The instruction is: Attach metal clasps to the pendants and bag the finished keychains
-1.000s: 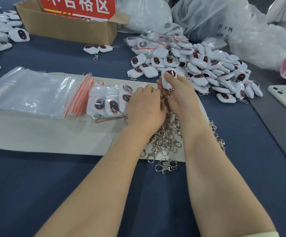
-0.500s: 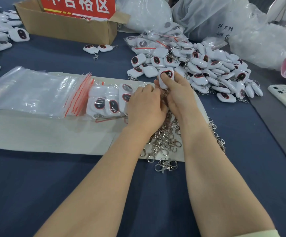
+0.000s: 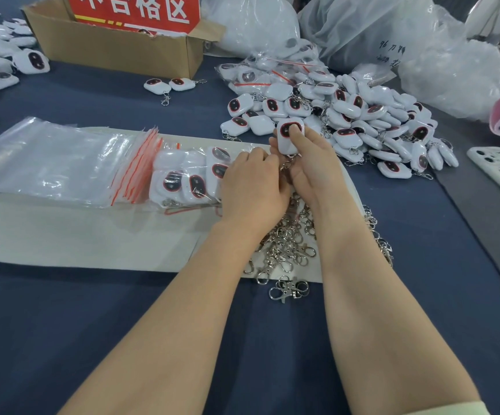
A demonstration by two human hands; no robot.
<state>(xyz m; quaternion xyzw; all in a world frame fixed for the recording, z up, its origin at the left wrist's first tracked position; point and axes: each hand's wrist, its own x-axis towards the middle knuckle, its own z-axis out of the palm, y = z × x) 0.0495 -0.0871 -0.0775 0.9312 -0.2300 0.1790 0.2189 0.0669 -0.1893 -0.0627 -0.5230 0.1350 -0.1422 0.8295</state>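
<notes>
Seen from the head camera, the right hand (image 3: 311, 163) pinches one white pendant (image 3: 290, 139) above the far edge of the mat (image 3: 78, 241), with the thumb on its dark face and the fingers behind. The pendant stands on end, its long axis running away from the person and its ring end pointing back toward the wrists. At that end the left hand (image 3: 251, 181), fingers curled in, seems to pinch a clasp (image 3: 286, 168), though the fingertips hide the exact hold. The joining point therefore lies just under the pendant, between both hands, and the left hand is nearer to it. A heap of spare clasps (image 3: 290, 244) lies on the mat's near right part. The bags (image 3: 63, 163) lie across its left end, and loose pendants (image 3: 362, 121) are piled beyond its far right corner.
</notes>
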